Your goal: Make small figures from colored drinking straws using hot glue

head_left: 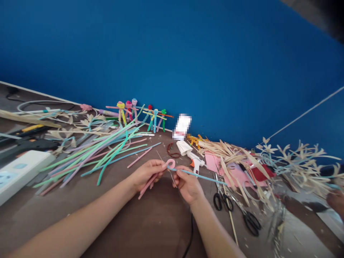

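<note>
My left hand (151, 174) is closed on a pink pipe cleaner (171, 163), whose end is curled into a small ring; its legs hang below my fingers. Between thumb and fingers, my right hand (189, 183) grips a blue pipe cleaner (206, 176) that stretches out to the right. Its near end meets the pink ring. A thin wire-like strand runs past both hands; which one holds it I cannot tell. Just beyond my right hand lies a white glue gun (196, 162) with an orange trigger.
Loose pipe cleaners (107, 150) spread on the left beside a white power strip (23, 173). Small pipe-cleaner figures (129, 107) lean on the blue wall (172, 64). Scissors (223, 199), pink sheets (240, 175) and pale strips (228, 148) lie right. Another person's hand (335, 202) shows at the right edge.
</note>
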The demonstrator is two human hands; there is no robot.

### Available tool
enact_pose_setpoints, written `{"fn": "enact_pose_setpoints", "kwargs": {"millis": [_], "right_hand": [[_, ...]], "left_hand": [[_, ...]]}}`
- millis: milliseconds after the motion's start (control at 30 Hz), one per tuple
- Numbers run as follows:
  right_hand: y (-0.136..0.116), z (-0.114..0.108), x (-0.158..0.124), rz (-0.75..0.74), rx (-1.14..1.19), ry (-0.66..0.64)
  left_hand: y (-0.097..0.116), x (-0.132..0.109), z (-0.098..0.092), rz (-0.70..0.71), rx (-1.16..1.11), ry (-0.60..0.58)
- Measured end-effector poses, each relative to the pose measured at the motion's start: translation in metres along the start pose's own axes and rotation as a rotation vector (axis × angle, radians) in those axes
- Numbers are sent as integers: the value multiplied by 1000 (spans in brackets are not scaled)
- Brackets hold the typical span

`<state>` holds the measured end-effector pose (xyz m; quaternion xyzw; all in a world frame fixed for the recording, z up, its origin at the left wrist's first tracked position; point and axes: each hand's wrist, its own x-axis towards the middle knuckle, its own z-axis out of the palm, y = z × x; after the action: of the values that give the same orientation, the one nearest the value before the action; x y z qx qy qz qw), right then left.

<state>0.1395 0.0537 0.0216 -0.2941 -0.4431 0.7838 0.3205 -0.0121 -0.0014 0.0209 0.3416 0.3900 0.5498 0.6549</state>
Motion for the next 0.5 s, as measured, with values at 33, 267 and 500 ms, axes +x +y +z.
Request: {"fn": "enact_pose_setpoints", "kwargs": {"millis": [33, 267, 500], "right_hand": [[-2, 0, -1, 25, 21, -26], [-6, 3, -5, 125, 39, -104], [-12, 1, -8, 6, -219, -33]], "left_hand": [[0, -1, 1, 1, 14, -6], [2, -7, 4, -4, 73, -63], [10, -12, 10, 108, 464, -180]]}}
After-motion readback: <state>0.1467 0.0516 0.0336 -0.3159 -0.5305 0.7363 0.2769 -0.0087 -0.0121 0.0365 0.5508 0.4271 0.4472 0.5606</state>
